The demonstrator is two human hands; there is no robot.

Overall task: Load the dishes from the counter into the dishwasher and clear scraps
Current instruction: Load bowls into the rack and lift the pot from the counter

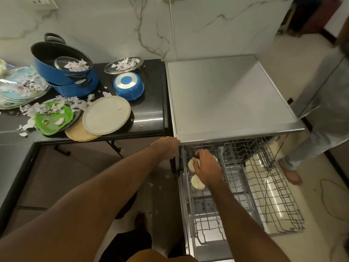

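The dishwasher stands open with its wire rack pulled out. My right hand reaches into the rack's left side and rests on a small white bowl. A second white bowl sits just in front of it. My left hand grips the front left corner of the dishwasher's top. On the black counter lie a white plate, a green plate strewn with paper scraps, stacked blue pots and an upturned blue bowl.
Glass plates with scraps sit at the counter's far left, and a glass lid with scraps leans behind the blue bowl. Scraps dot the floor. Another person's legs stand right of the rack. A cable trails on the floor.
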